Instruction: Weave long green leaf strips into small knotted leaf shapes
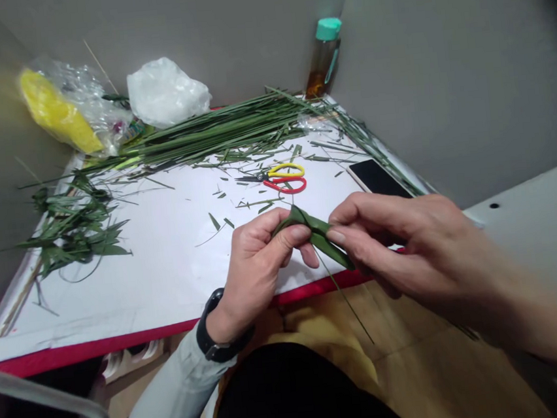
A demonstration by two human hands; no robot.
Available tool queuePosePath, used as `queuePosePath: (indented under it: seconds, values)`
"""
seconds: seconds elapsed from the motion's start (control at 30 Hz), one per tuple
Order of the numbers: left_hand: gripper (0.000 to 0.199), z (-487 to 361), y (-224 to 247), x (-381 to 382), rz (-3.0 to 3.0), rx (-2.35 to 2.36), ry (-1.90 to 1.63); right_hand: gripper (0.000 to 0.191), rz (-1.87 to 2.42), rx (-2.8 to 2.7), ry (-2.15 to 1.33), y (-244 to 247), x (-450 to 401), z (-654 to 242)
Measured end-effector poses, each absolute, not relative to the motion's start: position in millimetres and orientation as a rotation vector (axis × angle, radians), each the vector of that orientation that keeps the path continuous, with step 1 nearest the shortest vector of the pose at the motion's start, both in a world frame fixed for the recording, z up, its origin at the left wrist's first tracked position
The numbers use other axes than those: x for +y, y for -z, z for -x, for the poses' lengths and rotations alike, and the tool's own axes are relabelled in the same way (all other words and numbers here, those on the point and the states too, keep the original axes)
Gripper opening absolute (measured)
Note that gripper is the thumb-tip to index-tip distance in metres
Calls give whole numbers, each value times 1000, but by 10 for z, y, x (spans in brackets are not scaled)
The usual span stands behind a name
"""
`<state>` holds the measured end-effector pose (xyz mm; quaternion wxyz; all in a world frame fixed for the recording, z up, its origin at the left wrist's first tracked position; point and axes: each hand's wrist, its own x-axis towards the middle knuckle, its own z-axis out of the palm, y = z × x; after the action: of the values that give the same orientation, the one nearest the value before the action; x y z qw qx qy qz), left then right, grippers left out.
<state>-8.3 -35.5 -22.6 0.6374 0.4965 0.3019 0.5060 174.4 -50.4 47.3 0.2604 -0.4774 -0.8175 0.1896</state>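
Note:
Over the table's front edge, my left hand (pixel 268 256) pinches a folded green leaf strip (pixel 328 243) between thumb and fingers. My right hand (pixel 399 237) grips the same strip farther right, thumb against forefinger. A thin stem hangs from the strip, slanting down past the red edge. Beyond my hands lie scissors (pixel 275 178) with one yellow and one red handle loop, among green cuttings. A phone (pixel 378 178) lies behind my right hand, partly covered by it.
A pile of long green leaves (pixel 222 132) spans the table's back. Folded leaf pieces (pixel 80 225) lie at left. A white plastic bag (pixel 166 91), a yellow bag (pixel 57 112) and a teal-capped bottle (pixel 324 60) stand by the grey wall (pixel 241 28).

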Motion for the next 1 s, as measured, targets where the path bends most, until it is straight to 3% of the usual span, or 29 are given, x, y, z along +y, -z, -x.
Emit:
queuePosePath:
  seconds: [0.63, 0.87, 1.0]
  values:
    - [35, 66, 175, -415, -1279, 740, -1063, 14, 1394, -2209, -634, -630, -429, -1736]
    - [18, 62, 177, -438, -1154, 700, -1049, 15, 1352, -2048, -884, -597, -413, -1773]
    - [24, 66, 166, -448, -1204, 732, -1046, 17, 1327, -2036, -909, -598, -415, -1776]
